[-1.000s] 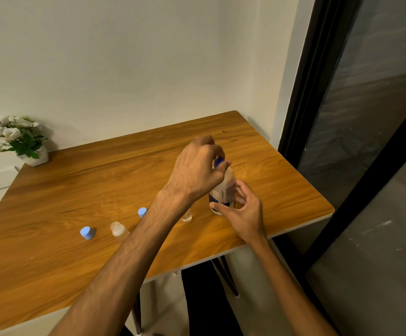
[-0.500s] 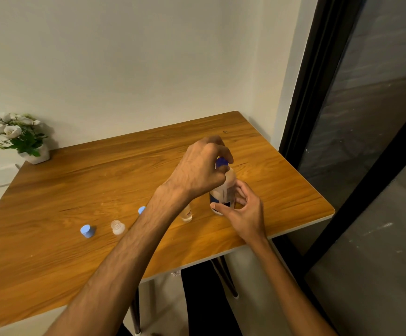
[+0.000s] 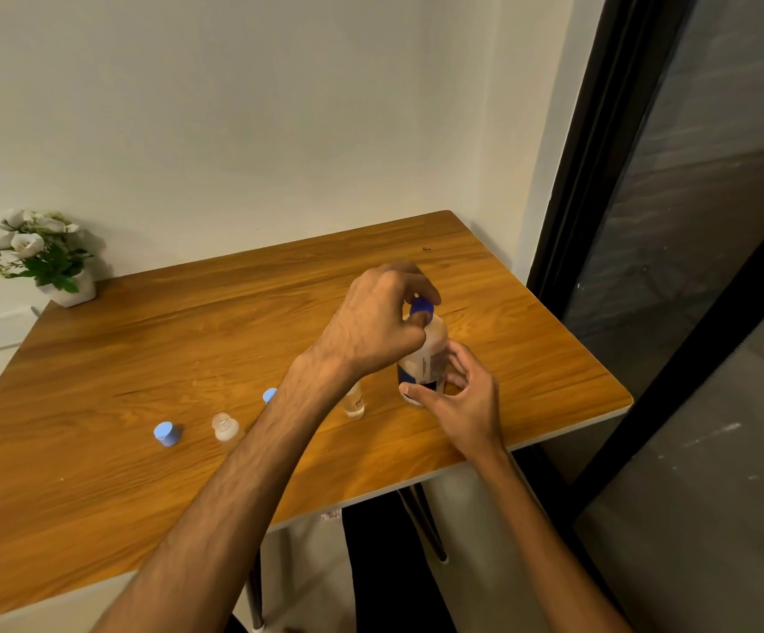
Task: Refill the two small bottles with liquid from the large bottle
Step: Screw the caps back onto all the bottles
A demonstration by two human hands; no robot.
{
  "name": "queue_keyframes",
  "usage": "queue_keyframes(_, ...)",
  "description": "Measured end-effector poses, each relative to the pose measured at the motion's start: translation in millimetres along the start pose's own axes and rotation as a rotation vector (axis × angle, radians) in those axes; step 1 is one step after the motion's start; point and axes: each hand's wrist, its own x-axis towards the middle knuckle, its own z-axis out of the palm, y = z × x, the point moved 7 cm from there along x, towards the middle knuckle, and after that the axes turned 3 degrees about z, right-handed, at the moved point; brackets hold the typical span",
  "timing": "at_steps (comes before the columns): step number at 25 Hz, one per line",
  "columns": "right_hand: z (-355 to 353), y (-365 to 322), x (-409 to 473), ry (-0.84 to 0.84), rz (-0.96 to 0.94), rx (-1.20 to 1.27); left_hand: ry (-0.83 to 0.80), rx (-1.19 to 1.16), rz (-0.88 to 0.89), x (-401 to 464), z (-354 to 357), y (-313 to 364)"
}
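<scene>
Large white plastic bottle [image 3: 426,358] with a dark label stands upright toward the right near edge of the wooden tabletop [image 3: 142,358]. The right hand [image 3: 458,399] has its grip wrapped around the bottle's base, steadying it; the left hand [image 3: 375,326] pinches the dark blue screw cap [image 3: 421,308] on top. Two small clear bottles [image 3: 225,426] [image 3: 355,402] stand open to the left, their light blue caps [image 3: 166,433] [image 3: 269,395] beside them. Judged step: working the big cap, before or after pouring I cannot tell. If uncapping, next comes tilting carefully over a narrow neck.
</scene>
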Motion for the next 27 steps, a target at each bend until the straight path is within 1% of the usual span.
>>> queue_keyframes(2, 0, 0, 0, -0.002, -0.001, -0.004, 0.012, -0.020, 0.024, -1, -1, 2)
queue_keyframes(3, 0, 0, 0, -0.003, -0.002, -0.007, 0.043, -0.014, 0.008, -1, 0, 1)
queue_keyframes(7, -1, -1, 0, -0.003, 0.001, -0.020, 0.173, 0.009, -0.124, -2, 2, -10)
queue_keyframes(14, 0, 2, 1, -0.013, 0.008, -0.018, 0.129, -0.074, -0.063, -6, 3, -8)
queue_keyframes(18, 0, 3, 0, -0.021, 0.014, -0.019, 0.142, -0.075, -0.054, -8, 4, -7)
queue_keyframes(22, -3, -3, -8, -0.060, -0.005, -0.086, 0.169, -0.067, -0.063, -16, 3, -8)
queue_keyframes(23, -6, -7, -14, -0.041, -0.012, -0.105, 0.200, -0.087, -0.077, -21, 0, -10)
queue_keyframes(24, -11, -15, -20, 0.003, -0.037, -0.128, 0.265, -0.123, -0.094, -29, -7, -15)
queue_keyframes(26, -23, -35, -37, 0.155, -0.148, -0.149, 0.430, -0.204, -0.145, -54, -20, -30)
queue_keyframes(27, -27, -46, -48, 0.236, -0.218, -0.138, 0.482, -0.214, -0.194, -69, -24, -41)
